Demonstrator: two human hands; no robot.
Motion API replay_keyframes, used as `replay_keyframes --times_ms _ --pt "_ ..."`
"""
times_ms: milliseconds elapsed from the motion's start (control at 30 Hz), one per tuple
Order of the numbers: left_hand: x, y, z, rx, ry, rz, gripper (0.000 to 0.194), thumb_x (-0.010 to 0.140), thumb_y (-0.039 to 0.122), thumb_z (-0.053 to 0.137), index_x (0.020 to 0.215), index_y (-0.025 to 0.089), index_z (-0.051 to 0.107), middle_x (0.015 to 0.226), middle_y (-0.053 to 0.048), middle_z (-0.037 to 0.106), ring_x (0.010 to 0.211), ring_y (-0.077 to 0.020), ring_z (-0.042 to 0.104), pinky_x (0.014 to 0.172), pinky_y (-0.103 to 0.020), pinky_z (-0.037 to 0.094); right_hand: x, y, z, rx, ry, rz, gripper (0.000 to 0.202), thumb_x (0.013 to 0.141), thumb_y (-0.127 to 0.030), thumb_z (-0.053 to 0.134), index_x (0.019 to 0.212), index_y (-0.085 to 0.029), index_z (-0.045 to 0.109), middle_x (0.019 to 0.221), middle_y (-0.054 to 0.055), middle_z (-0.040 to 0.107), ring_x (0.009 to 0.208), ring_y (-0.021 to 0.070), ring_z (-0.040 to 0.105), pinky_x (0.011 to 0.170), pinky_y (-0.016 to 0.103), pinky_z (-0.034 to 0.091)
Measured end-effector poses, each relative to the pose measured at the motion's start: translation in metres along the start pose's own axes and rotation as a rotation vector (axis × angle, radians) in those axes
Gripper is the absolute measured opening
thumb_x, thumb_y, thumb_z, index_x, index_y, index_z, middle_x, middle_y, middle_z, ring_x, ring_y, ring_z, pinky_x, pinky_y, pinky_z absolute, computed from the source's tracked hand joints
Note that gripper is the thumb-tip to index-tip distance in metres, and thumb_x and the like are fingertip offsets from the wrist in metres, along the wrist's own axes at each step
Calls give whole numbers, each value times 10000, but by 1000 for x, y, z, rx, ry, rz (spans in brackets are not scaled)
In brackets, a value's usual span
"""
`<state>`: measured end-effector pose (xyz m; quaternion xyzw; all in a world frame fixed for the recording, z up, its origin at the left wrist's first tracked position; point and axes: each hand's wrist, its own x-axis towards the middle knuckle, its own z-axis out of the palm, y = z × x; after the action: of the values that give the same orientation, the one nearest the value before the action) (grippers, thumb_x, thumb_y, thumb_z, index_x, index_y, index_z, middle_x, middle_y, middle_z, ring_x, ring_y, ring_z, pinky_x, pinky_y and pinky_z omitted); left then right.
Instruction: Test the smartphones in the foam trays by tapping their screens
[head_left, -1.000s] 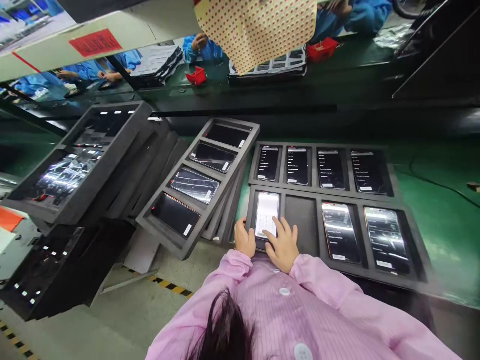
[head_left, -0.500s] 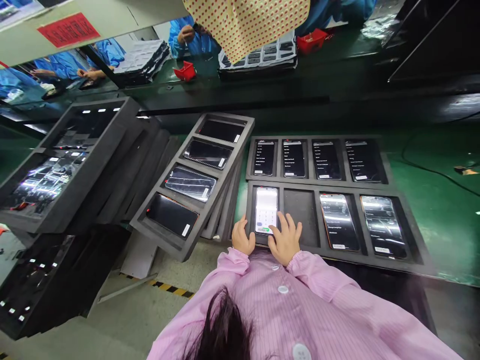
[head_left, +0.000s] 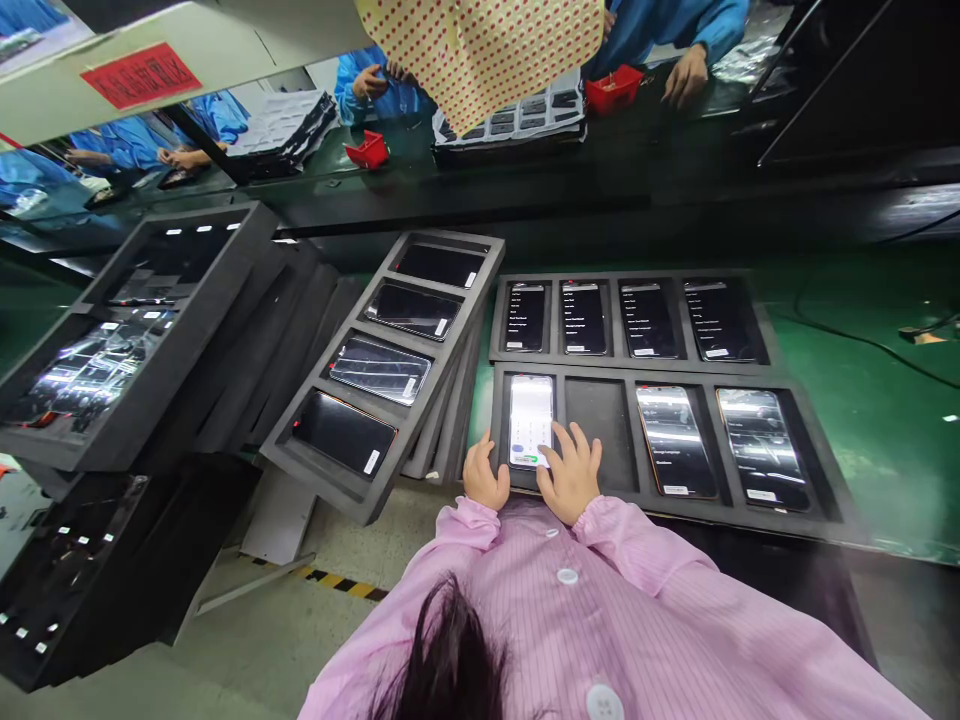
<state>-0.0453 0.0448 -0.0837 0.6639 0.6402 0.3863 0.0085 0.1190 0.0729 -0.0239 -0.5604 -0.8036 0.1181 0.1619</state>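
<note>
A phone with a bright white keypad screen (head_left: 531, 415) lies in the leftmost slot of the near foam tray (head_left: 613, 492). My right hand (head_left: 571, 472) is over its lower right edge, fingers apart, thumb or fingertip at the screen. Beside the tray's left end rests my left hand (head_left: 486, 474), fingers spread and holding nothing. The slot right of the lit phone is bare. Two more phones, one orange-edged (head_left: 676, 440) and one with a dark menu (head_left: 763, 448), fill the other slots. Behind, the far tray (head_left: 615, 364) holds several phones showing dark text menus.
Left of my hands, a tilted foam tray (head_left: 469, 305) with several dark phones tops a stack. Further left stand more stacked trays (head_left: 259, 235). Across the bench are people in blue, red bins (head_left: 615, 90) and a hanging dotted cloth (head_left: 487, 60). A cable (head_left: 847, 335) lies at right.
The fingertip of my right hand has shifted slightly up on the lit screen. A co-worker's hand has appeared beside the red bin across the bench. The view has shifted slightly.
</note>
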Motion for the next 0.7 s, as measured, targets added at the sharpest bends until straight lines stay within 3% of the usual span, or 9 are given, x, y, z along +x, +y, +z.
replay_keyframes --times_ms 300,567,700 --pt "1 2 -2 34 19 21 306 800 237 404 1089 143 443 1162 -172 564 989 -218 539 787 -382 467 14 -16 2 12 -130 -52 358 801 -335 443 1114 -261 601 1427 104 300 1284 371 207 939 641 199" --pt "2 2 -1 25 24 28 305 798 236 396 1084 139 447 1148 -176 571 974 -222 541 779 -386 463 0 2 1 28 52 0 233 787 -250 443 825 -185 664 1285 115 465 1246 338 280 959 581 234" --pt "0 1 0 24 16 20 311 794 229 395 1086 139 454 1163 -179 564 982 -223 544 784 -389 461 -2 3 2 39 53 -27 239 792 -253 444 842 -202 672 1281 103 467 1248 345 270 953 587 231"
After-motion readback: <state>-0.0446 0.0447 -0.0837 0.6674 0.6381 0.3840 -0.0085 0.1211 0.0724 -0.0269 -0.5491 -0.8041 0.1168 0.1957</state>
